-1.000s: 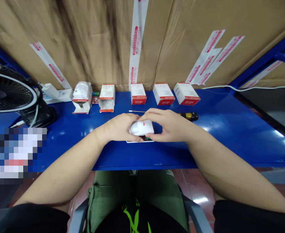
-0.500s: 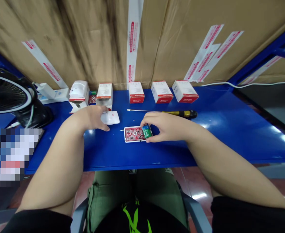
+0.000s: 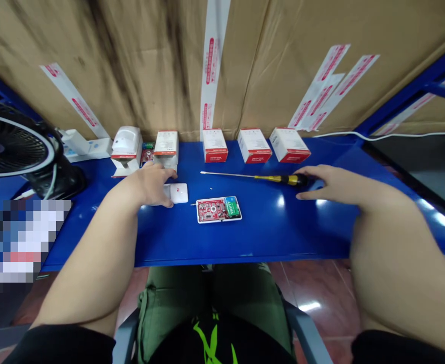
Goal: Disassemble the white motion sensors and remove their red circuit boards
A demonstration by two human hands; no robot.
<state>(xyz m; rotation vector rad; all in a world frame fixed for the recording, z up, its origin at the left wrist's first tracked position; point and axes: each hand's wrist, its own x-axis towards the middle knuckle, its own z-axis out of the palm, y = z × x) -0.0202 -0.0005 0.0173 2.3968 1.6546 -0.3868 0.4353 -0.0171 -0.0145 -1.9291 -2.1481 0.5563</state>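
Observation:
A white plastic cover [image 3: 179, 192] with a small red mark lies on the blue table, partly under my left hand [image 3: 152, 183]. The thumb and index finger are spread on either side of it, leaving a gap at its far edge. Right of it sits an open white case with a red circuit board [image 3: 209, 210] and a green battery [image 3: 231, 206] at its right end. My right hand [image 3: 328, 187] is around the handle end of a long screwdriver [image 3: 279, 179]. Its index finger is at the black end, while the thumb stands apart below.
Several red and white boxes [image 3: 215, 145] line the back of the blue table [image 3: 215, 242]. A white sensor unit [image 3: 127, 140] rests on the leftmost one. A black fan [image 3: 13, 144] and a power strip [image 3: 97, 149] stand left. A tiny piece [image 3: 211, 189] lies behind the case.
My right hand has let go of the battery, which now lies in the case, and moved right to the screwdriver handle. My left hand and the white cover have shifted slightly nearer.

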